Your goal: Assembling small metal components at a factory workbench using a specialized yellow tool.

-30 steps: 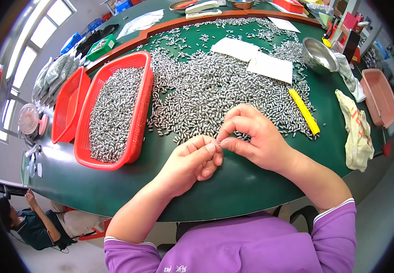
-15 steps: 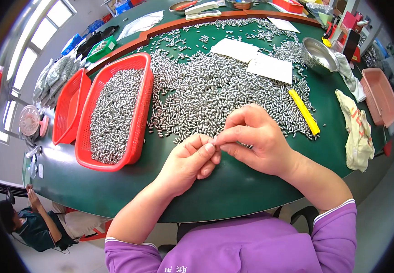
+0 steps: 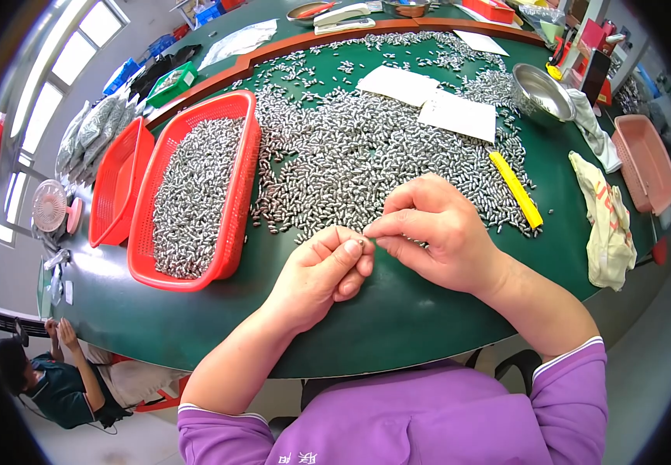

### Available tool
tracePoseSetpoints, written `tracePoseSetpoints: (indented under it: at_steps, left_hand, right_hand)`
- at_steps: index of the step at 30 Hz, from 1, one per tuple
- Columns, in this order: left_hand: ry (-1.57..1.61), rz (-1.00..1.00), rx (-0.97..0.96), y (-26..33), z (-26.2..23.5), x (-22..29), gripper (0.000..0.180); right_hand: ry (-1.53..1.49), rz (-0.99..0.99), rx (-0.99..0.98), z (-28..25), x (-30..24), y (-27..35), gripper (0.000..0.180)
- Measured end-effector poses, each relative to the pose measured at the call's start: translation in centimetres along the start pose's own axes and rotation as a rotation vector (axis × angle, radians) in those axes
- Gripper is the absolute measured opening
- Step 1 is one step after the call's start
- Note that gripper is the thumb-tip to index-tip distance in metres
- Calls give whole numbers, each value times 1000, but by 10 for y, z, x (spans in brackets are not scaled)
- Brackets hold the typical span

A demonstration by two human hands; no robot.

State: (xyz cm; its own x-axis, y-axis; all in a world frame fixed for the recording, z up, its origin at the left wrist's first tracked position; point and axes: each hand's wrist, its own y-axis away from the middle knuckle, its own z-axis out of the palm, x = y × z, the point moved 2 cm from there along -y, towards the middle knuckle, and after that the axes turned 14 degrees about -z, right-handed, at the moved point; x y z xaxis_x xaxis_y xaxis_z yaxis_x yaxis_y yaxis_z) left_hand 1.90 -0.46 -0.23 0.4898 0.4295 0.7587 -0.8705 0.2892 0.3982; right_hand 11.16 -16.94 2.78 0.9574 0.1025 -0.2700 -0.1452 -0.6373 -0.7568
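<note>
My left hand (image 3: 326,271) is closed, thumb against its curled fingers, with a small silver metal piece (image 3: 362,242) just showing at the thumb tip. Right beside it, my right hand (image 3: 438,236) is in a pinch, thumb and forefinger tips close to that piece; whatever they hold is too small to make out. Beyond both hands spreads a wide heap of small silver oval metal pieces (image 3: 335,163) on the green table (image 3: 289,341). More such pieces fill the red perforated basket (image 3: 246,178) to the left.
An emptier red basket (image 3: 111,194) stands farther left, near a pink fan (image 3: 50,205). White papers (image 3: 458,116) and a yellow plastic strip (image 3: 517,190) lie on the heap. At right are a metal bowl (image 3: 543,93), a glove (image 3: 608,225) and a pink basket (image 3: 645,164). Another person (image 3: 64,384) sits lower left.
My fingertips have parted slightly, and the silver piece in my left hand now shows. Otherwise my arms are nearly where they were. The other person's hands have shifted a little.
</note>
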Motion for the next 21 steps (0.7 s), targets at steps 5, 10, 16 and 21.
tracePoseSetpoints:
  at_steps: [5, 10, 16, 21]
  left_hand:
    - [11, -1, -7, 0, 0, 0, 16]
    - [34, -5, -10, 0, 0, 1, 16]
    - [10, -2, 4, -2, 1, 2, 16]
    - [-12, 29, 35, -3, -1, 5, 15]
  right_hand:
    - [28, 68, 13, -4, 6, 2, 20]
    - [110, 113, -11, -4, 7, 2, 22]
    - [126, 95, -10, -3, 8, 3, 19]
    - [194, 59, -8, -5, 10, 0, 19]
